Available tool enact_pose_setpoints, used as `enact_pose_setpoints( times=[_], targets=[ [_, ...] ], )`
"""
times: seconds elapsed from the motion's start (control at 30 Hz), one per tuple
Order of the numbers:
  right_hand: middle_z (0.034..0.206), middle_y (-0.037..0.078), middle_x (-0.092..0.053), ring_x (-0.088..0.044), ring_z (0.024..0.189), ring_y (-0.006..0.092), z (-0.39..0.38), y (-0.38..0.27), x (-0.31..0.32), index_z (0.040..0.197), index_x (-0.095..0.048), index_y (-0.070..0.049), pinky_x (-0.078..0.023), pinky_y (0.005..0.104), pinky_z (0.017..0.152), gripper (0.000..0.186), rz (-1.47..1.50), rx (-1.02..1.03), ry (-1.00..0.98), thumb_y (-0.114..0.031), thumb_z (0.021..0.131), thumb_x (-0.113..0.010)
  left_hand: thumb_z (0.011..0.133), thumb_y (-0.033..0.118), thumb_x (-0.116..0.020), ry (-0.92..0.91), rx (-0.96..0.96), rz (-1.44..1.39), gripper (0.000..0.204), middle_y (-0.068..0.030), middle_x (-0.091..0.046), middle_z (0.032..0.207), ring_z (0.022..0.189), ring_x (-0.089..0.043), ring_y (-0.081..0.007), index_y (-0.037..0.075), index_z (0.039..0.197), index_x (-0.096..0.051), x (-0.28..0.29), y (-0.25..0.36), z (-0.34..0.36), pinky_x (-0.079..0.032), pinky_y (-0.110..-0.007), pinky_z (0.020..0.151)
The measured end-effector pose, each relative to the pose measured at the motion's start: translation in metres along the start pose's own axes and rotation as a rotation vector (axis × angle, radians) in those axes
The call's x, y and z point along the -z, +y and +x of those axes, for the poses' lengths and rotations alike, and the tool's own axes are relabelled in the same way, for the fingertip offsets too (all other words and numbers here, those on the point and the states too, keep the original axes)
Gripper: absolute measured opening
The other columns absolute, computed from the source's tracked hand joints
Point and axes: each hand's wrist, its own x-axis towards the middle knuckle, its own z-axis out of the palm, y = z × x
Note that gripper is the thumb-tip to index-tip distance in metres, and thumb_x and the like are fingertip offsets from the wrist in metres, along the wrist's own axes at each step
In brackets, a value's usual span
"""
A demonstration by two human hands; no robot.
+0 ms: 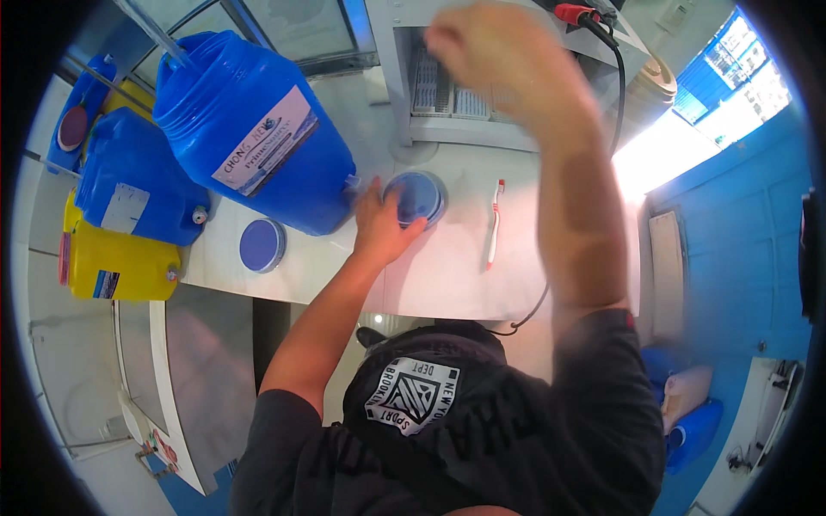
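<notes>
My left hand (387,219) is wrapped round a small round clear container (418,194) with a bluish inside, on the white counter beside the tap of a large upright blue jug (327,155). My right hand (473,47) is raised and blurred at the top, in front of a white cabinet (400,86) with slatted trays inside; its fingertips are too smeared to tell what, if anything, they hold. A blue round lid or tub (261,246) lies left of my left hand, and a red-and-white toothbrush (494,228) lies on the counter (447,284) to its right.
A second blue jug (151,172) and a yellow jug (120,267) stand at the left. A black cable (619,103) with a red plug (575,14) hangs by the cabinet. A blue wall (723,249) is at the right, with more containers (693,430) low beside it.
</notes>
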Motion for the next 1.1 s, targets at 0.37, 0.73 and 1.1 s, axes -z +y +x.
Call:
enact_pose_setpoints(
  times=[0.37, 0.73, 1.1],
  targets=[
    [0.113, 0.015, -0.073, -0.068, 0.108, 0.0326, 0.003, 0.130, -0.193, 0.111, -0.075, -0.012, -0.048, 0.0492, 0.095, 0.032, -0.377, -0.301, -0.448, -0.026, 0.083, -0.075, 0.079, 0.047, -0.080, -0.224, -0.063, -0.099, 0.083, -0.0309, -0.035, 0.152, 0.142, -0.035, -0.0469, 0.008, 0.144, -0.047, 0.014, 0.069, -0.039, -0.033, -0.051, 0.116],
    [0.106, 0.009, -0.072, -0.065, 0.099, 0.0172, -0.062, -0.014, -0.102, 0.122, -0.067, -0.002, -0.050, 0.0306, 0.089, 0.037, 1.111, -0.316, -0.119, -0.029, 0.096, -0.068, 0.104, 0.030, -0.054, -0.105, 0.262, -1.303, 0.054, -0.0207, -0.053, 0.140, 0.127, -0.055, -0.0294, -0.001, 0.146, -0.039, 0.113, 0.023, -0.039, -0.039, -0.044, 0.111],
    [0.119, 0.012, -0.064, -0.064, 0.100, 0.0143, -0.162, -0.098, -0.110, 0.119, -0.063, 0.002, -0.052, 0.0292, 0.087, 0.031, 1.261, -0.642, -0.219, -0.019, 0.097, -0.069, 0.097, 0.014, -0.067, -0.155, 0.274, -1.308, 0.025, -0.0053, -0.071, 0.096, 0.083, -0.065, -0.0077, -0.001, 0.117, -0.061, 0.099, 0.023, -0.049, -0.052, -0.024, 0.075]
  ],
)
